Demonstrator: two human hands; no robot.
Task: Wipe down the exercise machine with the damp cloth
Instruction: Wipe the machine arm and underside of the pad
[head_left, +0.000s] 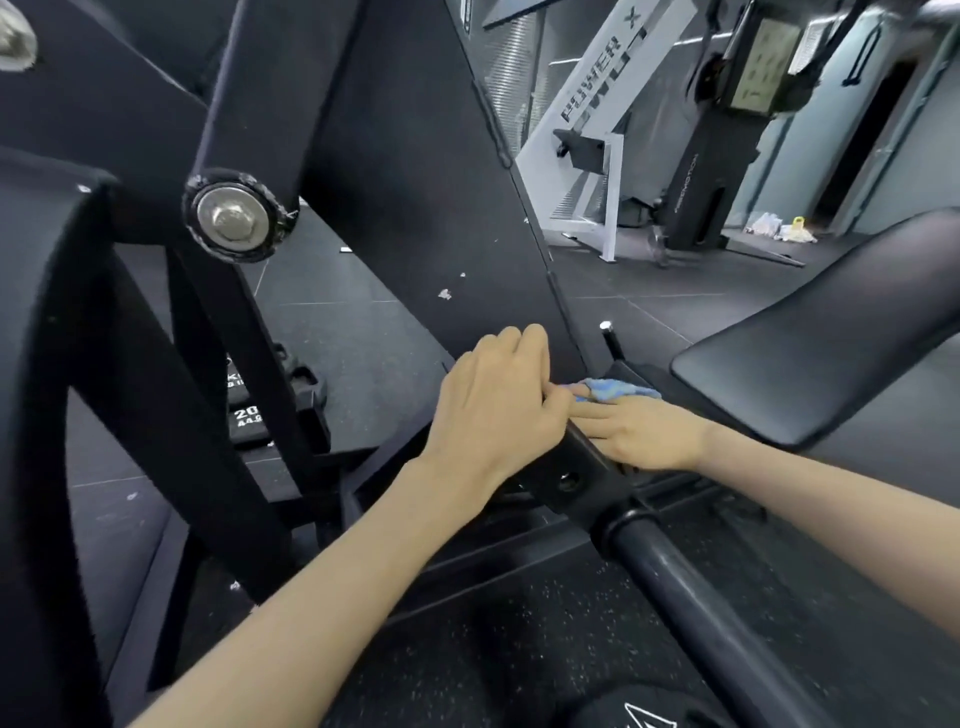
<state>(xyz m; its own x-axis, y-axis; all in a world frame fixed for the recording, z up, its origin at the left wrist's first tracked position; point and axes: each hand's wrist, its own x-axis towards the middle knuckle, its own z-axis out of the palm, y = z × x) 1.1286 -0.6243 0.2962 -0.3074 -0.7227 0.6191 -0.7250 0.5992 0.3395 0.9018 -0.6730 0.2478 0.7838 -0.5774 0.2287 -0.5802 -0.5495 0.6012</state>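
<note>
Hands: two hands are showing, both bare, both reaching in from the bottom.
Left hand (498, 410): it is curling its fingers over the edge of the big black plate; its grip is holding onto that edge.
Right hand (641, 434): it is lying flat with straight fingers, pressing down on the cloth; its grip is wide, not wrapped round anything.
Cloth (615, 389): one blue cloth is showing, bunched up, peeking out just past the right fingertips.
Cloth place: it is sitting on the machine's low black frame, right at the bottom of the plate and just beside the left hand.
Cloth direction: its long side is running left to right, with the loose end pointing right toward the seat pad.
Exercise machine (415, 171): one black machine is filling the view, with the tall plate leaning up and away.
Seat pad (831, 353): one black pad is sitting to the right.
Round bar (691, 587): one thick bar is running from the frame down to the bottom right.
Bolt (231, 215): one shiny bolt is showing on the left arm.
Weight plates (249, 415): a stack is showing low on the left; I cannot count them.
White machine (597, 130): one is standing far back.
</note>
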